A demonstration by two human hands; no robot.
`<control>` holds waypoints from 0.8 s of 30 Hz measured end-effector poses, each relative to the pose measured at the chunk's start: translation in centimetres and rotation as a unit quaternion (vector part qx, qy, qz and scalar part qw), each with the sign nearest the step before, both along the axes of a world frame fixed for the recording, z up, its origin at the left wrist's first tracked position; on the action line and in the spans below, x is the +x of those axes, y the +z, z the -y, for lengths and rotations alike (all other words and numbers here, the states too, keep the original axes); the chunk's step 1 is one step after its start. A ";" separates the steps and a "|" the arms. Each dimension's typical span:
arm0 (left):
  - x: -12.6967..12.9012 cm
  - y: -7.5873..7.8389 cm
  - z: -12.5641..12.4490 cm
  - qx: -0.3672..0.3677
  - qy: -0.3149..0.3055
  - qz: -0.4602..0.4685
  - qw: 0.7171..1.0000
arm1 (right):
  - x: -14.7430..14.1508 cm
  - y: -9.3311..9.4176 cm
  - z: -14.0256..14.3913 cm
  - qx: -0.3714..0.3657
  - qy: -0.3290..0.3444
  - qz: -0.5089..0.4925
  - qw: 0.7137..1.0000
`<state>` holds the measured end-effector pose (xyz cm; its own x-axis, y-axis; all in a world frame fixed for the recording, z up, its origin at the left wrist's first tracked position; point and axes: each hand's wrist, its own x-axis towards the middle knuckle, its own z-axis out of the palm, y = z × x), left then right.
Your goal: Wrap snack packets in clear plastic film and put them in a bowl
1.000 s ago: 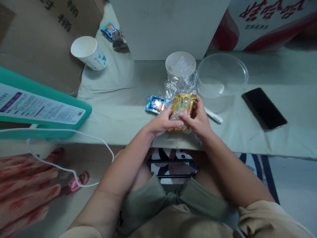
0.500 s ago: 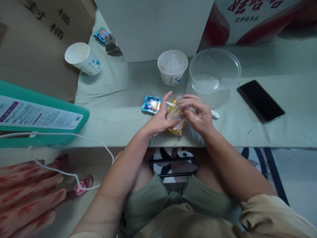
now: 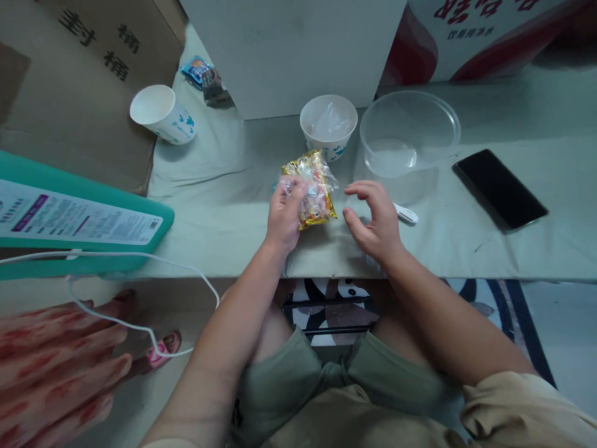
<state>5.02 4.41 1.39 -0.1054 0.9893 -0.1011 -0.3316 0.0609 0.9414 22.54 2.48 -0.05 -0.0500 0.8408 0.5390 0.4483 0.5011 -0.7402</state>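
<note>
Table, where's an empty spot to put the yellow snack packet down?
Bare cloth lies between the tipped paper cup and the left hand holding the yellow packet, and along the near edge below the phone. It is crowded around the upright cup, clear bowl and right hand.

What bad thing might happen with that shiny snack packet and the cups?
The left hand alone grips the yellow packet; the right hand is open beside it, so it might slip. The paper cup and clear bowl stand just behind, so a quick move may knock them over.
</note>
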 end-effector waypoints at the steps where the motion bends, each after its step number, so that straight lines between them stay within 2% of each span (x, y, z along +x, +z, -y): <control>1: 0.0 0.0 -0.2 0.006 0.023 0.000 1.000 | 0.3 0.0 -0.1 0.002 -0.019 0.007 1.000; 5: -0.7 -0.5 -0.9 0.031 0.071 -0.013 0.997 | 2.2 0.1 -0.1 -0.041 -0.089 0.111 0.989; 10: -1.7 -1.1 -1.1 0.090 0.102 -0.021 0.990 | 4.6 0.1 0.3 -0.151 -0.194 0.301 0.921; 13: -2.0 -1.1 -1.0 0.107 0.111 -0.023 0.988 | 5.2 -0.4 0.2 -0.192 -0.196 0.360 0.892; 16: -2.3 -1.5 -1.3 0.107 0.104 -0.043 0.988 | 5.3 -0.5 0.0 -0.219 -0.183 0.380 0.880; 18: -2.5 -1.9 -1.5 0.098 0.090 -0.052 0.990 | 5.0 -0.3 0.0 -0.224 -0.178 0.357 0.889; 20: -2.6 -2.4 -1.6 0.083 0.066 -0.052 0.993 | 4.3 0.1 0.3 -0.226 -0.151 0.279 0.921; 22: -2.4 -2.8 -1.5 0.068 0.030 -0.056 0.996 | 3.1 0.4 0.9 -0.222 -0.082 0.130 0.963; 24: -1.9 -3.1 -1.2 0.073 -0.004 -0.072 0.995 | 1.5 0.6 1.4 -0.206 0.004 -0.045 0.978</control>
